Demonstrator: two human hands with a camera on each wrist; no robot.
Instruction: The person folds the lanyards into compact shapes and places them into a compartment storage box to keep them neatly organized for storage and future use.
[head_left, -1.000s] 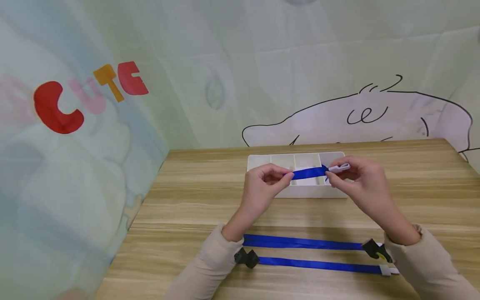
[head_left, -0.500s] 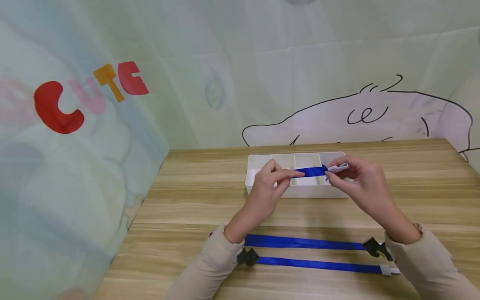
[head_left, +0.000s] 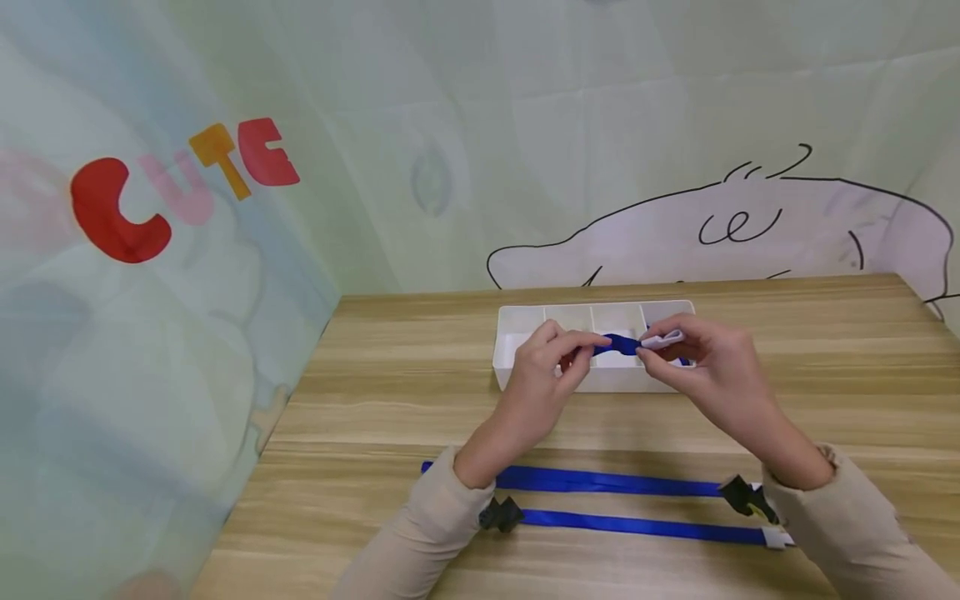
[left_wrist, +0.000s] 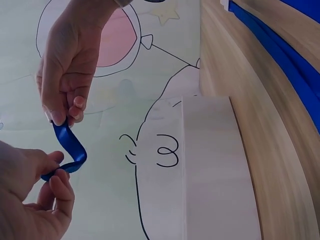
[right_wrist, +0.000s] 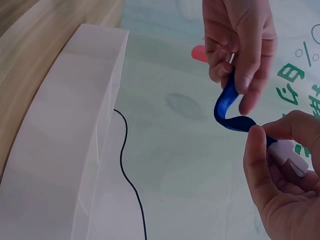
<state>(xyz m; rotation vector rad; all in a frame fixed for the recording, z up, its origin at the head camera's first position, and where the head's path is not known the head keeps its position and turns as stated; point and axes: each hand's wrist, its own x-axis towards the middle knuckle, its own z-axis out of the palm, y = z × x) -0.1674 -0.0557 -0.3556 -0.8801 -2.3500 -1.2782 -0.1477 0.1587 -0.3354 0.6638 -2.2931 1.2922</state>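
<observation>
A blue lanyard [head_left: 624, 344] is held up over the white tray, its short stretch between the two hands bent in a wave. My left hand [head_left: 543, 375] pinches the strap between thumb and fingers. At the other end my right hand [head_left: 720, 362] pinches the strap right beside a white plastic clip [head_left: 663, 338]. The right wrist view shows this clip [right_wrist: 292, 157] partly behind the near fingers. In the left wrist view the strap [left_wrist: 72, 145] curves sharply from one hand's fingertips to the other's. The rest of the lanyard is mostly hidden by the hands.
Behind the hands stands a white tray [head_left: 592, 381] with several compartments. Nearer, two blue lanyards [head_left: 600, 481] lie roughly parallel across the wooden table [head_left: 360, 417], partly under the forearms. A white fitting [head_left: 775, 537] ends the front one. A printed curtain [head_left: 420, 125] hangs behind.
My left hand has slid right along the strap, closer to my right hand. The strap between them, straight and taut before, is now shorter and buckled. My right hand has shifted slightly left.
</observation>
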